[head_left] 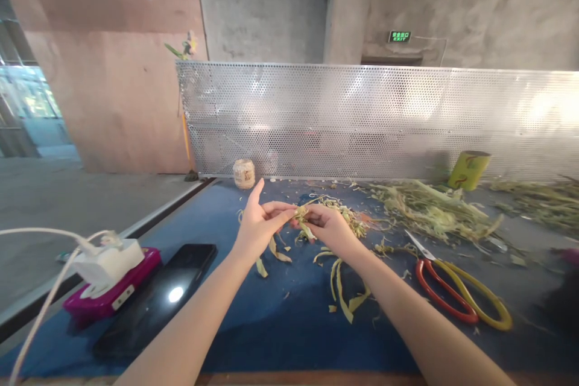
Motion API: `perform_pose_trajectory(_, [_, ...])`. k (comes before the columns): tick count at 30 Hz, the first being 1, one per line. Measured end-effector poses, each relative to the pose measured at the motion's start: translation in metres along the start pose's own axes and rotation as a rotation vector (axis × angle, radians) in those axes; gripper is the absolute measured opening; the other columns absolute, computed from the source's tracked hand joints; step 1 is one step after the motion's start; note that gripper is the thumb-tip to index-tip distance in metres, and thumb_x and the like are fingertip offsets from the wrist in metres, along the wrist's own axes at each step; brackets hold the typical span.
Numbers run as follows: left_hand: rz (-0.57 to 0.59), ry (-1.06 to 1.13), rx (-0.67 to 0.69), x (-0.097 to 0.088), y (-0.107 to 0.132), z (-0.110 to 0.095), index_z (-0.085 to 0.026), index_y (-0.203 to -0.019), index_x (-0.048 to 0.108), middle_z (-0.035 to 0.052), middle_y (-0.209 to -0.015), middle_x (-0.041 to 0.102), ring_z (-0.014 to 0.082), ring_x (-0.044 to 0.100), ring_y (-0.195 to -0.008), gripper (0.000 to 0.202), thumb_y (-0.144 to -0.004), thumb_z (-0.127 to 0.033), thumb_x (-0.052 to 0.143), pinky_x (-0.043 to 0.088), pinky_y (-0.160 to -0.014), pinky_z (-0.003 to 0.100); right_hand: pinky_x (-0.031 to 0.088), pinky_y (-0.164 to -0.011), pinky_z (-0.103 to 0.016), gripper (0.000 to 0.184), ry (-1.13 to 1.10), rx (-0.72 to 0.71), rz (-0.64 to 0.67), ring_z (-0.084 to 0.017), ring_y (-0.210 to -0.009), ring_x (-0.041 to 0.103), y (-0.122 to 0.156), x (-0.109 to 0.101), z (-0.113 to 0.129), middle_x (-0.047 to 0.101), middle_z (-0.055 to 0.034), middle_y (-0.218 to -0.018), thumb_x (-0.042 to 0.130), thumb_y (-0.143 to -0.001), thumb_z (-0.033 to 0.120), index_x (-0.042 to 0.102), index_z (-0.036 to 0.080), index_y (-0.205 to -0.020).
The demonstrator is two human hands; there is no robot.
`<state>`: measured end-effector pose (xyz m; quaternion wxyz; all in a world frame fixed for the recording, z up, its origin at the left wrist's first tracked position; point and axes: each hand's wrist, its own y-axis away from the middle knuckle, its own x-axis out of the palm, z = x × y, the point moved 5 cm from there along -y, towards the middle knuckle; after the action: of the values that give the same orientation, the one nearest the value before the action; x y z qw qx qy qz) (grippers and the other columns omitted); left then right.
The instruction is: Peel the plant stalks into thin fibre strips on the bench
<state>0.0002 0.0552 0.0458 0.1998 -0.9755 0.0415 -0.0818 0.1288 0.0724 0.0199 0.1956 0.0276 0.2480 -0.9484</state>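
- Both hands meet over the table (280,338), fingertips of the left hand (265,223) and right hand (330,229) pinched on 1 dried plant piece (302,215) between them; 1 digit of the left hand sticks up, off the piece.
- Work on this piece looks unfinished: it is crumpled, and its exact form is hidden by the fingers.
- Loose strips (341,295) lie just nearer than the right hand, and a small heap (348,217) sits right behind it; these seem already separated.
- Much looks left: a large tangled pile (434,211) spreads beyond and right of the right hand, with a 2nd pile (543,202) farther right.
- Scissors (446,292) with 1 red and 1 yellow handle rest right of the right forearm, tip toward the pile.
- Left of the left forearm lie a phone (156,301) and a magenta power strip (115,289); beyond the left hand stands a pale roll (244,174).
- Nothing seems to block the hands; a perforated panel (316,120) limits reach farther ahead.
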Motion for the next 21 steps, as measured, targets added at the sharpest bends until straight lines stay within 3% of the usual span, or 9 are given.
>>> perform_pose_trajectory(4, [0.007, 0.082, -0.112, -0.001, 0.000, 0.004, -0.011, -0.137, 0.006, 0.0065, -0.072, 0.065, 0.0133, 0.058, -0.054, 0.100, -0.060, -0.015, 0.071, 0.036, -0.042, 0.021, 0.042, -0.047, -0.020, 0.018, -0.013, -0.009, 0.032, -0.006, -0.045, 0.045, 0.001, 0.001, 0.009, 0.059, 0.0009, -0.071, 0.061, -0.070, 0.033, 0.059, 0.019, -0.081])
perform_pose_trajectory(9, [0.047, 0.225, -0.217, 0.003, 0.001, 0.011, -0.007, -0.135, 0.012, 0.0052, -0.068, 0.065, 0.0129, 0.057, -0.053, 0.096, -0.060, -0.013, 0.070, 0.035, -0.043, 0.022, 0.042, -0.052, -0.020, 0.011, 0.134, -0.069, 0.023, -0.006, -0.046, 0.046, 0.003, -0.002, 0.020, 0.054, 0.0033, -0.063, 0.055, -0.076, 0.030, 0.058, 0.019, -0.078])
perform_pose_trajectory(16, [-0.034, 0.057, -0.055, 0.002, 0.000, 0.006, -0.013, -0.134, 0.017, 0.0056, -0.072, 0.066, 0.0144, 0.059, -0.055, 0.093, -0.059, -0.017, 0.071, 0.035, -0.041, 0.020, 0.043, -0.058, -0.022, 0.010, 0.251, -0.080, 0.000, -0.008, -0.051, 0.053, 0.002, -0.005, 0.010, 0.056, 0.0026, -0.063, 0.046, -0.079, 0.019, 0.057, 0.020, -0.079])
perform_pose_trajectory(21, [-0.013, -0.075, 0.027, 0.002, 0.002, 0.000, -0.017, -0.130, 0.025, 0.0056, -0.074, 0.068, 0.0140, 0.061, -0.054, 0.081, -0.062, -0.021, 0.069, 0.041, -0.043, 0.021, 0.044, -0.058, -0.022, 0.013, 0.329, -0.098, -0.056, -0.009, -0.049, 0.054, 0.003, -0.008, 0.013, 0.056, 0.0028, -0.057, 0.050, -0.079, 0.026, 0.060, 0.019, -0.073])
